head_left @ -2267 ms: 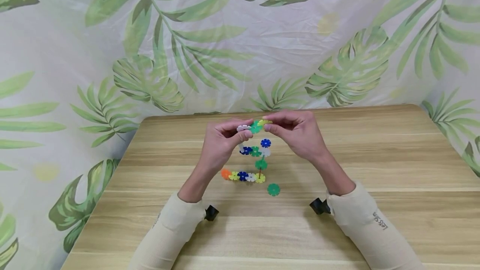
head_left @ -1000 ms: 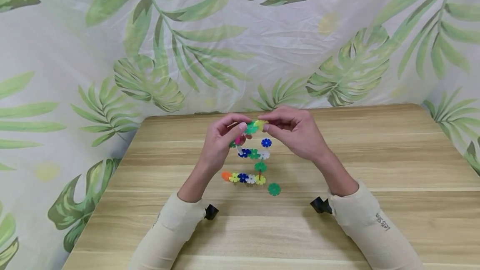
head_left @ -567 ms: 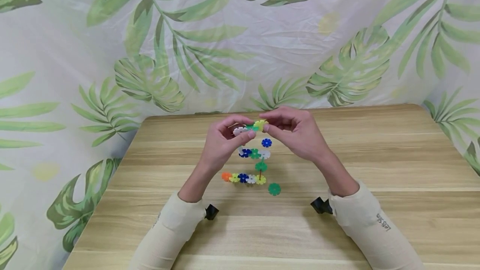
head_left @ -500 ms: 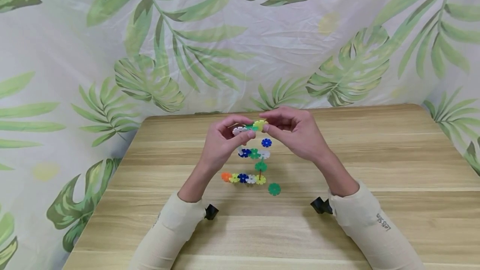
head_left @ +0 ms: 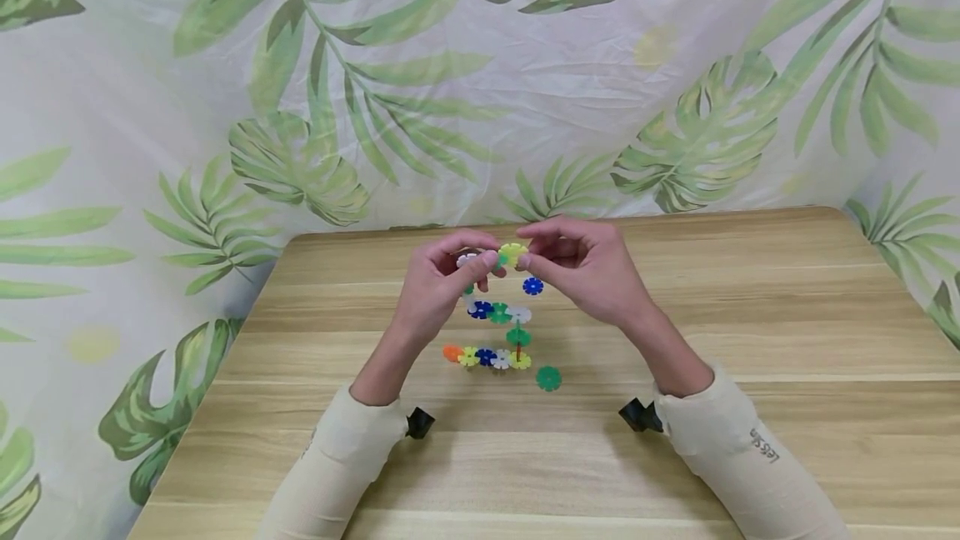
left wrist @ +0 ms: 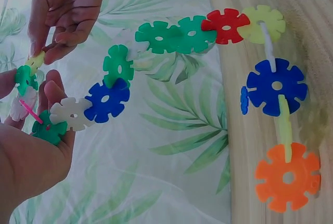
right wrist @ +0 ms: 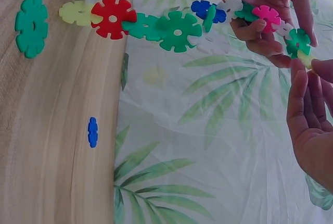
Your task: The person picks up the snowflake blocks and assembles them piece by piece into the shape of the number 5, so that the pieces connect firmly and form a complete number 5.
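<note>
Slotted snowflake discs are joined into an upright zigzag structure, its bottom row ending in an orange disc [left wrist: 287, 177]. At the top, my right hand [head_left: 588, 269] pinches a yellow disc [head_left: 513, 254] between thumb and fingers. The yellow disc overlaps a green disc [right wrist: 297, 41], which my left hand [head_left: 437, 283] grips beside a white disc [head_left: 466, 260]. A pink disc [right wrist: 267, 18] and another green disc [left wrist: 49, 127] lead down from there along the left palm. In the right wrist view, a red disc [right wrist: 113, 19] stands lower in the structure.
A loose blue disc [head_left: 533, 286] lies on the wooden table [head_left: 787, 315] behind the structure. Nearer the front is a loose green disc [head_left: 548, 378]. A leaf-print cloth [head_left: 555, 107] hangs behind the table. Black wrist cameras [head_left: 420, 423] sit below both sleeves.
Both hands have shifted slightly left, and the structure's upper part leans left with them. The yellow disc, seen nearly edge-on at first, now shows its flat face.
</note>
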A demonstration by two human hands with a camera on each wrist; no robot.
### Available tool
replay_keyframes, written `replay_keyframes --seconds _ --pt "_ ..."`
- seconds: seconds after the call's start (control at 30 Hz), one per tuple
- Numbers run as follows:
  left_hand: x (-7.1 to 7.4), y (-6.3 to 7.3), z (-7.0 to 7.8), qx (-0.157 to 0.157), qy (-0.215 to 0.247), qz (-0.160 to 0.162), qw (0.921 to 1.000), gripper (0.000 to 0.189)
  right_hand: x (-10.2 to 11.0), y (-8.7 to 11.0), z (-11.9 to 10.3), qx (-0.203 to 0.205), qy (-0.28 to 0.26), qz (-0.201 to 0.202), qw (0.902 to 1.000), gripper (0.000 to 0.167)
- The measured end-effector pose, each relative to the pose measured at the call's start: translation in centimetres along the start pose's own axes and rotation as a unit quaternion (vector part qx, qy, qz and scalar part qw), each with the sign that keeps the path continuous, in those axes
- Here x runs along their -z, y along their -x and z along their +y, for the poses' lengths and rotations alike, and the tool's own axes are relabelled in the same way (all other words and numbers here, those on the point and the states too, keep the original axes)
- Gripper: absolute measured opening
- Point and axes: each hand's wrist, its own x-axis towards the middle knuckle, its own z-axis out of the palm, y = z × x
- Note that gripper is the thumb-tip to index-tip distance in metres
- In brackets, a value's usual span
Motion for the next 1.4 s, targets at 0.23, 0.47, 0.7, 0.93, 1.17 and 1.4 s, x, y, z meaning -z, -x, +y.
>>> replay_keyframes --seconds 0.23,0.47,0.7,0.93,1.17,1.4 --pt "0.1 0.0 0.3 0.015 0.000 0.002 0.9999 0.016 -0.2 0.2 -0.4 -0.004 0.008 -0.008 0.9999 0.027" --pt "0.0 0.1 0.4 0.034 -0.007 0.012 0.9993 0.009 0.6 0.3 -0.3 -0.030 0.026 -0.016 0.9991 0.030" --pt "-0.1 0.0 0.4 0.047 -0.005 0.014 0.9988 0.014 2.3 0.9 0.7 -0.064 0.049 -0.053 0.9953 0.033" --pt "-0.1 0.1 0.7 0.047 -0.004 0.015 0.9988 0.015 3.5 1.8 3.2 -0.089 0.104 -0.124 0.9828 0.034" --pt "0.0 0.2 0.7 0.059 0.008 0.027 0.9978 0.012 3.2 2.5 6.6 -0.103 0.148 -0.233 0.9558 0.032" --pt "0.1 0.3 0.6 0.068 0.018 0.033 0.9970 0.006 2.4 3.1 8.1 -0.100 0.183 -0.314 0.9261 0.035"
